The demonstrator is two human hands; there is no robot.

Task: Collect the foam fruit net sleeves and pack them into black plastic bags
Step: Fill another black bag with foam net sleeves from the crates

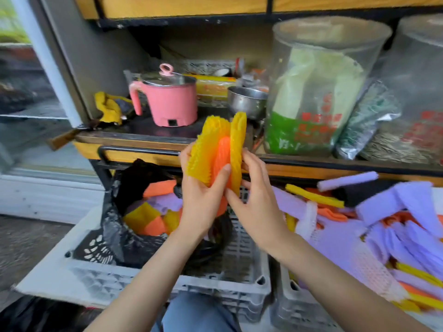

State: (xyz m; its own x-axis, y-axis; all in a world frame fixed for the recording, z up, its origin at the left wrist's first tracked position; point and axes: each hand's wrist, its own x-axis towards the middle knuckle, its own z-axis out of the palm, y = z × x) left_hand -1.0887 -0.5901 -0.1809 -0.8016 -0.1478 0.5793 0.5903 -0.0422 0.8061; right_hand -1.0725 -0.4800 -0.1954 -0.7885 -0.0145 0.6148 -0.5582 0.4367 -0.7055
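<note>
Foam sleeves (211, 144): 3 in my grip (2 yellow, 1 orange between), held upright, above black bag.
My left hand (200, 197): curled round left yellow and orange.
My right hand (254, 200): pinching right yellow.
Black bag (119, 231): 1, open, in grey crate (167, 281), near left; sleeves inside.
Loose pile (395, 226): right; purple, yellow, orange; uncountable.

orange sleeve (221, 152): mostly hidden | purple sleeves (412, 212): blurred | rightmost jar (422, 68): cropped
</note>
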